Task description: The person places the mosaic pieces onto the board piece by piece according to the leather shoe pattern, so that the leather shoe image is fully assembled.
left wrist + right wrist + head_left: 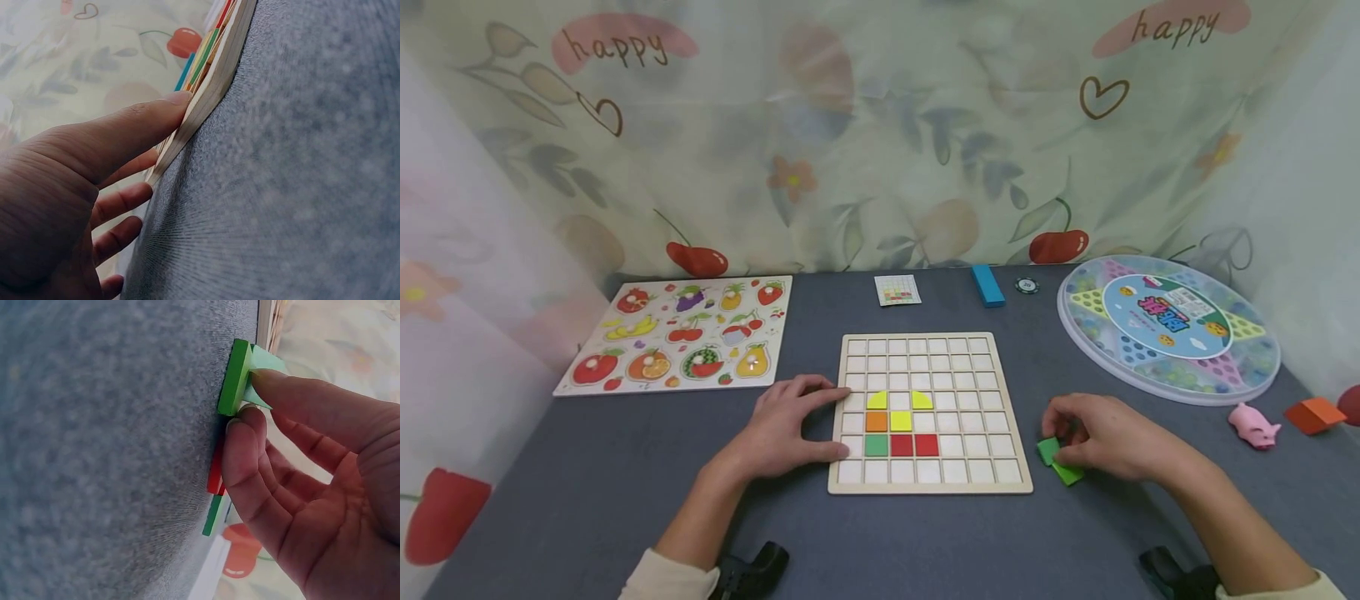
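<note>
A wooden grid board (930,486) lies flat, with yellow, orange, green and red tiles in several of its squares. My left hand (782,425) is at the board's left side, thumb and index finger spread apart and resting on its edge. In the left wrist view the thumb (137,128) touches the rim. Right of the board, my right hand (1108,437) pinches at a green tile (234,378) on the table. A lighter green piece (265,359) shows behind it, partly covered by the thumb. Beyond the fingers are a red piece (215,467) and another green piece (213,515).
A fruit picture board (673,337) lies at left. Behind the grid are a small pattern card (897,290), a blue block (988,286) and a poker chip (1027,286). At right are a round game board (1165,387), a pink pig (1254,427) and an orange block (1315,415).
</note>
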A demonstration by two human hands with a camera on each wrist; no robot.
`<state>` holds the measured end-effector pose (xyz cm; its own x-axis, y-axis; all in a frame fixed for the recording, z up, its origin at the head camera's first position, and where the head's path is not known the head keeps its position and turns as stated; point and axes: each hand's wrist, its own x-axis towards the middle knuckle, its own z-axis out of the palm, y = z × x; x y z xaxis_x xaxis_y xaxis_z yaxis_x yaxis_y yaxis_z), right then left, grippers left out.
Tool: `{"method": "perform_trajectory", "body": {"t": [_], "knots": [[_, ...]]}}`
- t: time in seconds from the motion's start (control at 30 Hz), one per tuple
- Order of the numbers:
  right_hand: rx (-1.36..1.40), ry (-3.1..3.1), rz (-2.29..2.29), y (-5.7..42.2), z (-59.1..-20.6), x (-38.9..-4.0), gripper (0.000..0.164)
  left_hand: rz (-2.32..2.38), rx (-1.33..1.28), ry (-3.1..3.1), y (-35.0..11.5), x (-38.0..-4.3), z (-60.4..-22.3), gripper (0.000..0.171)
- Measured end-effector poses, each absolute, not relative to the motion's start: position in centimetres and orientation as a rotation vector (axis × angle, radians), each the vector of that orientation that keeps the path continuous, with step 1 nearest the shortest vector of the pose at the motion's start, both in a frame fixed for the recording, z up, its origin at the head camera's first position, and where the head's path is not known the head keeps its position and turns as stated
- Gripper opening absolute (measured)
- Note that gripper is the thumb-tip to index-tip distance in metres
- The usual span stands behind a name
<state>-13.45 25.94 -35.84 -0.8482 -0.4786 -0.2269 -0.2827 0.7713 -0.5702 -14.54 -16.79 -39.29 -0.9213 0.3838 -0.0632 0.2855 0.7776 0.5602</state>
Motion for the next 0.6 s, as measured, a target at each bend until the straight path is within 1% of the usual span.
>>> {"method": "perform_trajectory", "body": {"t": [0.13, 0.6], "knots": [[-0.552, 2.586, -0.759, 25.6, -35.7, -13.7, 0.021, 0.841, 0.527, 2.796, -16.9, -14.5, -39.3, 0.074], [-0.548, 2.558, -0.856, 24.6, -35.7, -14.6, 0.012, 0.836, 0.538, 2.803, -16.9, -14.6, -39.5, 0.074]]}}
